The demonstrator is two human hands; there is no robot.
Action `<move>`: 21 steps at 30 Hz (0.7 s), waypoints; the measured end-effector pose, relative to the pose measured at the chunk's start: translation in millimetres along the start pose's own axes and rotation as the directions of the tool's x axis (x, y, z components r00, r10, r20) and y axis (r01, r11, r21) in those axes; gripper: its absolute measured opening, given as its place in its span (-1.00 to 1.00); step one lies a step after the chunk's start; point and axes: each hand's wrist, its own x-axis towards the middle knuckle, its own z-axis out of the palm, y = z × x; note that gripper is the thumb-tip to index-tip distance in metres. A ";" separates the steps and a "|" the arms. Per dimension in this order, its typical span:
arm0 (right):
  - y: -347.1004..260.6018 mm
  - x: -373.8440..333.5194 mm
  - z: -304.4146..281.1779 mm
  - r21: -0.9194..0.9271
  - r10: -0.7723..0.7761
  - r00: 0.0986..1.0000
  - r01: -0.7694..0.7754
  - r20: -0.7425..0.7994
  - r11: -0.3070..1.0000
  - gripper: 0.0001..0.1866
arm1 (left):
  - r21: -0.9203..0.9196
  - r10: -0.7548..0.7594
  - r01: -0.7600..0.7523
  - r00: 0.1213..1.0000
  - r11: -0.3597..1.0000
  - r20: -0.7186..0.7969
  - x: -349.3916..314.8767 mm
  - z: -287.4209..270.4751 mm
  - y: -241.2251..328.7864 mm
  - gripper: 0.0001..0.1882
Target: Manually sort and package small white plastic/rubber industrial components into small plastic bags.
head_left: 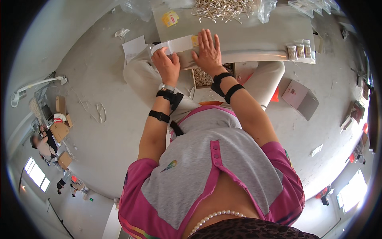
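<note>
A white paper strip (181, 43), possibly label backing, lies along the near edge of the grey table (258, 34). Over its left end rests my left hand (166, 68), fingers bent and thumb spread away from them; whether it pinches the paper is not clear. My right hand (208, 55) lies flat on the tabletop at the strip's right end, fingers stretched out. Beside its fingers a small yellow label (194, 41) shows, partly covered. Farther back on the left sit yellow printed labels (170, 18).
Loose cotton swabs (223, 8) are heaped at the far edge. Three clear swab containers (299, 50) stand at the right corner. Clear plastic bags (266, 10) lie at the back. Below the table edge, between my knees, is a box of swabs (203, 78). An open carton (300, 98) lies on the floor.
</note>
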 end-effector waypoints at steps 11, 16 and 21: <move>-41.0 6.2 12.4 0.095 -0.114 0.993 0.117 -0.030 0.989 -0.12 | 0.269 -0.167 0.098 0.955 0.958 0.247 39.7 -0.5 0.5 -0.72; -42.4 7.0 7.8 0.048 -0.130 0.991 0.129 0.021 0.990 -0.12 | 0.239 -0.117 0.059 0.964 0.969 0.237 39.8 6.9 -13.6 -0.80; -44.2 12.0 12.0 0.137 -0.162 0.987 0.163 -0.018 0.977 -0.15 | 0.105 -0.109 0.088 0.970 0.991 0.218 34.7 5.5 -22.9 -0.82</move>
